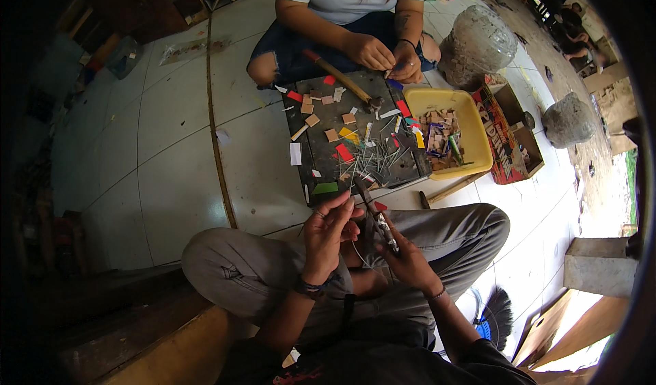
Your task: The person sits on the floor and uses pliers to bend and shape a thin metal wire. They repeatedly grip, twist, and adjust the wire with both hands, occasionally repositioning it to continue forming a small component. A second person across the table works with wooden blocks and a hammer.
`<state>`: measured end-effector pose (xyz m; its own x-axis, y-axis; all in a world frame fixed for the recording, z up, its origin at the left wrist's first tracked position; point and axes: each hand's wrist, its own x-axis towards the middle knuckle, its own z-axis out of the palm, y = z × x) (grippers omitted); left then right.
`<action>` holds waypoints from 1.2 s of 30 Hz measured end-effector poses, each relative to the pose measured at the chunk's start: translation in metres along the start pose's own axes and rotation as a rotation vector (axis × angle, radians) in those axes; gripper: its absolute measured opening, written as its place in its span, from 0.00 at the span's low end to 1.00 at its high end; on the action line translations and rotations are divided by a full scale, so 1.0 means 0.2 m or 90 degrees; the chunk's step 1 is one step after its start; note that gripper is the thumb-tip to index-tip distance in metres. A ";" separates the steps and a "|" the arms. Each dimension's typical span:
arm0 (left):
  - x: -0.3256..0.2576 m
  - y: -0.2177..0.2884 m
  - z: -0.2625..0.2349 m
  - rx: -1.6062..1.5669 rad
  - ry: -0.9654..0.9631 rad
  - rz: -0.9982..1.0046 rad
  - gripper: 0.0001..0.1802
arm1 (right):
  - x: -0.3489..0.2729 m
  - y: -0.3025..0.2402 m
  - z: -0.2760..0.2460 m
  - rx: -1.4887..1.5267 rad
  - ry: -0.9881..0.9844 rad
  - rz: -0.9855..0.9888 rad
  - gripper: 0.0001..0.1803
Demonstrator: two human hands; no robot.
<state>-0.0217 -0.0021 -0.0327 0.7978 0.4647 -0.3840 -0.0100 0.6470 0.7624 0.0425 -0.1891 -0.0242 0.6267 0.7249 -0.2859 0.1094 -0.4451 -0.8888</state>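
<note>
My left hand (329, 233) is raised over my lap, its thumb and forefinger pinched on a thin pale wire-like strand (352, 188). Wrapped in my right hand (408, 256) is a knife-like tool (384, 226) with a silver-wrapped handle and a dark, flat front part, pointing at the board's near edge. Just beyond both hands lies a dark wooden board (316, 154), bearing a loose heap of thin strands (374, 163), small wooden squares (332, 135) and coloured scraps, among them a green piece (324, 188). A hammer (342, 77) rests across its far side.
Opposite me sits another person, both hands (384, 57) together on something small. Right of the board stand a yellow tub (447, 101) of wooden pieces and an open printed carton (506, 129). A second hammer (454, 190) lies on the tiles, with lumpy grey blocks (478, 40) beyond.
</note>
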 end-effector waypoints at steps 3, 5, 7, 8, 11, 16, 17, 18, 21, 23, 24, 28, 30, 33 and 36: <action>0.00 0.00 0.01 0.003 -0.002 0.009 0.16 | 0.01 -0.01 -0.01 -0.057 -0.001 0.003 0.39; 0.00 0.00 0.01 0.009 -0.003 0.012 0.16 | 0.02 -0.02 -0.01 -0.092 -0.004 0.007 0.39; 0.00 0.00 0.01 0.020 0.002 0.007 0.16 | 0.01 -0.03 -0.01 -0.102 -0.006 0.009 0.39; 0.00 -0.01 0.01 0.019 0.000 0.014 0.16 | 0.01 -0.04 -0.01 -0.061 -0.013 0.010 0.39; 0.00 -0.02 0.00 0.020 0.007 0.021 0.16 | 0.01 -0.04 0.00 0.024 -0.035 0.016 0.39; 0.01 -0.02 0.00 0.033 0.017 0.018 0.15 | 0.02 -0.03 0.01 0.034 -0.050 0.013 0.40; 0.01 -0.02 0.00 0.032 0.013 0.026 0.15 | 0.02 -0.03 0.01 0.026 -0.048 0.008 0.40; 0.01 -0.02 0.00 0.034 0.018 0.023 0.14 | 0.02 -0.03 0.01 0.019 -0.046 0.004 0.40; 0.01 -0.02 0.00 0.029 0.014 0.012 0.12 | 0.02 -0.03 0.01 0.016 -0.045 0.017 0.40; 0.01 -0.03 0.00 0.023 0.012 0.010 0.11 | 0.02 -0.03 0.02 0.015 -0.042 0.018 0.40; 0.01 -0.03 0.00 0.021 0.012 0.011 0.11 | 0.02 -0.04 0.02 0.013 -0.038 0.012 0.40; 0.01 -0.04 0.00 0.018 0.016 0.003 0.11 | 0.03 -0.05 0.03 0.028 -0.029 -0.002 0.39; 0.00 -0.04 0.00 0.028 0.010 0.012 0.12 | 0.03 -0.05 0.02 0.047 -0.037 0.023 0.39; 0.01 -0.04 0.00 0.027 0.007 0.017 0.12 | 0.04 -0.06 0.02 0.063 -0.044 0.033 0.39; 0.01 -0.04 -0.01 0.029 0.013 0.016 0.12 | 0.05 -0.05 0.04 0.057 -0.038 0.017 0.39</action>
<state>-0.0208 -0.0050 -0.0399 0.7853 0.4928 -0.3749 -0.0021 0.6076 0.7943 0.0416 -0.1729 -0.0216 0.5809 0.7445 -0.3290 0.0213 -0.4180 -0.9082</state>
